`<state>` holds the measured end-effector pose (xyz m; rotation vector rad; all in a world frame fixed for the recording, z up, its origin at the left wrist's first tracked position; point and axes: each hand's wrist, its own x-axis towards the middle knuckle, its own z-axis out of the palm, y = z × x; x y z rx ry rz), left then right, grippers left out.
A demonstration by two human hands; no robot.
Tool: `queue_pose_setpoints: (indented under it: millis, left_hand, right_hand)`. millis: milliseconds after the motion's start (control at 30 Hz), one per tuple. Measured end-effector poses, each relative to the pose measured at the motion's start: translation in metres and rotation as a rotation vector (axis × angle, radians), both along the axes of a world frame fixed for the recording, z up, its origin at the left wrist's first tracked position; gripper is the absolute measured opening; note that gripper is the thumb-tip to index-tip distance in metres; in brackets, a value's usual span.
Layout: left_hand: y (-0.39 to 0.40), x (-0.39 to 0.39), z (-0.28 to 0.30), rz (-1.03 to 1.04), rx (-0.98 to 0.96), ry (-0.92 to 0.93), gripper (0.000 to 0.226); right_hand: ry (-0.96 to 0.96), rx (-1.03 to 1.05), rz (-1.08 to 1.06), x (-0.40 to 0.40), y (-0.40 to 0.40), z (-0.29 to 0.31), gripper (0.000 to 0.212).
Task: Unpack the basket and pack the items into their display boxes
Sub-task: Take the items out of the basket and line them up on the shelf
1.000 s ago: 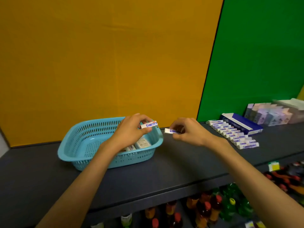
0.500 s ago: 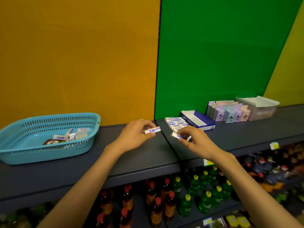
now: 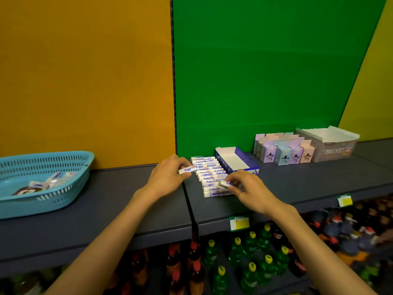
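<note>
My left hand point(image 3: 168, 177) pinches a small white and blue eraser point(image 3: 188, 169) at the left edge of a row of several like erasers point(image 3: 207, 170) laid on the dark shelf. My right hand point(image 3: 247, 189) pinches a second eraser point(image 3: 223, 184) over the near end of that row. A blue and white display box point(image 3: 244, 165) stands open and bare inside just right of the row. The turquoise basket point(image 3: 70, 165) sits far left on the shelf, with a few erasers and a dark round item inside.
Pastel star-printed cartons point(image 3: 282, 153) and a grey open display box point(image 3: 328, 145) stand at the back right. The shelf front edge point(image 3: 161, 233) carries yellow price tags point(image 3: 239, 223). Bottles with green and red caps fill the shelf below.
Both hands have carried their erasers rightward from the basket to the eraser row. The view has swung right, leaving the basket at the far left.
</note>
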<state>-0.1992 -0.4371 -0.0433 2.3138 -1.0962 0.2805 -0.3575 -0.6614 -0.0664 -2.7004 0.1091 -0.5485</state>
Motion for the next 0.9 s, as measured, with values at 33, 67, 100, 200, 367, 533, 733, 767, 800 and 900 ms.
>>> queue_pose_setpoints:
  millis: [33,67,100,200,367,533,733,767,800,900]
  left_hand:
    - [-0.006,0.007,-0.003,0.008,-0.003,0.002,0.021]
    - [-0.012,0.014,-0.005,0.017,-0.008,0.006,0.022]
    - [-0.018,0.022,-0.007,0.026,-0.016,0.014,0.022]
    - [-0.036,0.044,-0.011,0.067,-0.047,0.056,0.023]
    - [-0.062,0.079,-0.018,0.086,-0.059,0.097,0.017]
    - [-0.077,0.102,-0.028,0.107,-0.036,0.092,0.021]
    - [-0.1,0.117,-0.035,0.134,0.005,0.074,0.022]
    - [-0.105,0.118,-0.036,0.146,0.008,0.069,0.022]
    - [-0.109,0.119,-0.037,0.157,0.016,0.063,0.021]
    - [-0.121,0.122,-0.04,0.179,0.051,0.049,0.023]
  right_hand:
    - [0.003,-0.012,0.001,0.007,-0.007,-0.001,0.016]
    - [0.002,-0.024,0.002,0.016,-0.014,-0.002,0.017]
    - [-0.006,-0.045,0.007,0.025,-0.021,-0.002,0.016]
    - [-0.003,-0.118,0.013,0.057,-0.039,0.004,0.015]
    - [0.016,-0.179,0.002,0.109,-0.056,0.004,0.019]
    - [0.026,-0.249,-0.065,0.147,-0.067,-0.002,0.022]
    - [0.048,-0.24,-0.012,0.186,-0.086,0.002,0.021]
    - [0.056,-0.247,0.001,0.192,-0.088,0.002,0.022]
    - [0.065,-0.254,0.012,0.198,-0.09,0.002,0.023]
    - [0.094,-0.288,0.034,0.214,-0.096,0.0,0.023]
